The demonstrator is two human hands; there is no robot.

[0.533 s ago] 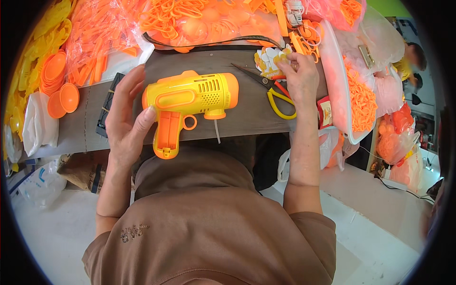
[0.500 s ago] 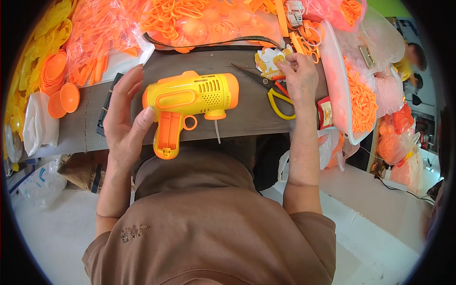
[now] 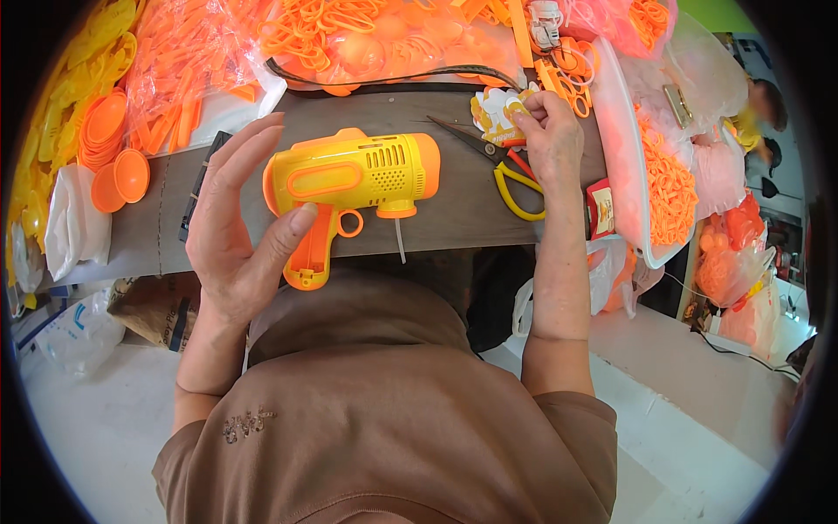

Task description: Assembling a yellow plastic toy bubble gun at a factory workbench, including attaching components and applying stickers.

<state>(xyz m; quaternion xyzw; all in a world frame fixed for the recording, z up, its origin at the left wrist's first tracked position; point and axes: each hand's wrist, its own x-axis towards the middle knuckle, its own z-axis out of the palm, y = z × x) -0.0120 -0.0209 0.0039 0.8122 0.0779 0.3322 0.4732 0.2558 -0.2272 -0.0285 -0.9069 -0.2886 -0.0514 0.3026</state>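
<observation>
On the grey tabletop (image 3: 393, 118) lies a yellow toy (image 3: 371, 170); at its left, the left hand (image 3: 231, 236) has a released grip, thumb (image 3: 281, 243) overlapping the orange handle (image 3: 307, 262); the right hand (image 3: 556, 144), scissors (image 3: 489, 148) just beside it, has its grip pinching white-and-yellow stickers (image 3: 492, 111).

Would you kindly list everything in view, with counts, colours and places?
Pistol-shaped housing: one, yellow and orange, table's near edge
Cutting tool: one, dark blades, yellow-red handles, table's right
Flat pieces: several, white and yellow, beyond cutting tool
Small box: one, red and cream, beside tub
Bar: one, black, table's left
Round caps: several, orange, table's left
Bagged parts: many, orange, far side
Loose parts: many, yellow, far left
Tub: one, white, right
Links: many, orange, inside tub
Sack: one, brown, below table, left
Table: one, grey, middle
Shirt: one, brown, lower middle
Left hand: one, bare, beside housing
Right hand: one, bare, at flat pieces
</observation>
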